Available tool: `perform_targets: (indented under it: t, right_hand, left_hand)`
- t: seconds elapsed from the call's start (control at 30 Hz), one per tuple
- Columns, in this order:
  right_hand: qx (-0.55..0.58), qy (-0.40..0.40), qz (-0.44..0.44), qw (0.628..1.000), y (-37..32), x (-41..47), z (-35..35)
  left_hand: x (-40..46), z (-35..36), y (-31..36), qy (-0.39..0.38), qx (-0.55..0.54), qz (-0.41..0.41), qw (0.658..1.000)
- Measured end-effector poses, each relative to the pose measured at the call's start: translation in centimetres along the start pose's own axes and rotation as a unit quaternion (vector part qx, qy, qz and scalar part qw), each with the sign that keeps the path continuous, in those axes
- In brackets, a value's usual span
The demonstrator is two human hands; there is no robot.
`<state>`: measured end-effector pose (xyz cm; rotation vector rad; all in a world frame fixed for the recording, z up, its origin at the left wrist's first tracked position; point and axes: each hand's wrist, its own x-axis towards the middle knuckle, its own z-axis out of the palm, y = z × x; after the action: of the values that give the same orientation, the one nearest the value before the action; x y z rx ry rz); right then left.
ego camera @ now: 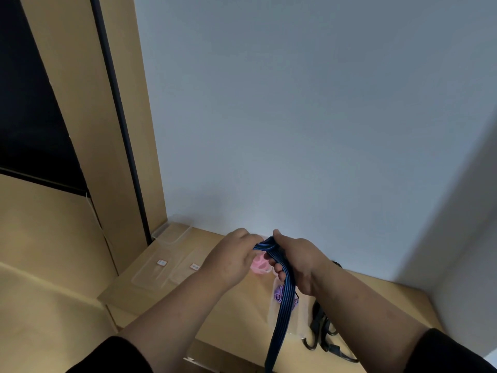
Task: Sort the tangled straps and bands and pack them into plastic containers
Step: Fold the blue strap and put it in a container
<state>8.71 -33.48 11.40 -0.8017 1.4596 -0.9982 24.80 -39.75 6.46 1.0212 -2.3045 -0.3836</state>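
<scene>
Head view: I see both hands raised above the counter [242, 324]. The left hand [231, 258] pinches the top of the blue striped strap [285, 300]; the right hand [295, 261] has its grip curled round the same strap, which hangs toward the near edge. Progress, as I judge it: a pink band [259, 265] and a purple band [278, 294] lie in clear containers. Two containers [172, 262] appear unfilled. Black straps [321, 332] remain unsorted on the counter.
</scene>
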Motion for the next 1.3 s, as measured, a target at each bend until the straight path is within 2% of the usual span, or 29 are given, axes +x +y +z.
perform_targets:
  t: [0.17, 0.23, 0.27, 0.3, 0.37, 0.4, 0.43, 0.6, 0.67, 0.77, 0.9, 0.97, 1.03, 1.17, 1.3]
  right_hand:
    - [0.045, -0.004, 0.001, 0.999, 0.1, 0.0, 0.2]
    - [0.084, -0.005, -0.012, 0.996, 0.1, 0.2, 0.3]
    - [0.103, -0.003, -0.023, 0.994, 0.0, 0.3, 0.3]
    - [0.115, 0.0, -0.035, 0.993, -0.1, 0.3, 0.3]
    - [0.114, 0.01, -0.057, 0.992, -0.2, 0.3, 0.3]
    - [0.097, 0.013, -0.066, 0.993, -0.3, 0.2, 0.3]
    - [0.075, 0.015, -0.071, 0.995, -0.2, 0.1, 0.4]
    - [0.041, -0.008, -0.067, 0.997, 0.2, -0.2, 0.9]
    - [0.021, 0.001, -0.055, 0.998, 0.3, -0.4, 1.1]
    - [-0.017, 0.007, -0.029, 0.999, 0.5, -0.6, 1.1]
    - [-0.025, -0.003, 0.016, 1.0, 0.5, -0.9, 1.1]
    - [-0.023, -0.018, 0.028, 0.999, 0.4, -1.2, 1.1]
    - [-0.014, -0.023, 0.028, 0.999, 0.3, -1.5, 1.2]
    - [0.023, 0.002, 0.034, 0.999, 0.2, -1.6, 1.5]
    - [0.058, 0.011, 0.037, 0.998, 0.7, -1.7, 1.6]
  left_hand:
    - [0.2, 0.1, -0.3, 0.014, -0.005, 0.015, 1.0]
    - [0.1, 0.0, 0.0, 0.032, -0.058, -0.012, 0.998]
    - [-0.1, 0.0, 0.3, 0.037, -0.11, -0.05, 0.992]
    - [-0.3, -0.1, 0.7, 0.033, -0.19, -0.104, 0.976]
    - [-0.4, -0.2, 1.6, 0.017, -0.373, -0.209, 0.904]
    - [-0.4, -0.4, 2.0, 0.01, -0.432, -0.247, 0.867]
    - [-0.4, -0.5, 2.3, 0.003, -0.461, -0.271, 0.845]
    - [-0.2, -0.8, 2.6, 0.019, -0.507, -0.284, 0.814]
    - [-0.3, -0.8, 2.2, 0.035, -0.47, -0.274, 0.838]
    - [-0.5, -0.6, 1.6, 0.04, -0.368, -0.242, 0.897]
    - [-0.9, -0.8, 1.7, 0.04, -0.182, -0.163, 0.969]
    - [-1.0, -0.6, 1.4, 0.039, -0.07, -0.104, 0.991]
    - [-1.3, -0.3, 1.0, 0.04, -0.019, -0.061, 0.997]
    - [-2.1, 0.0, 0.5, 0.075, -0.026, 0.007, 0.997]
    - [-2.4, 1.0, 0.2, 0.115, -0.044, 0.04, 0.992]
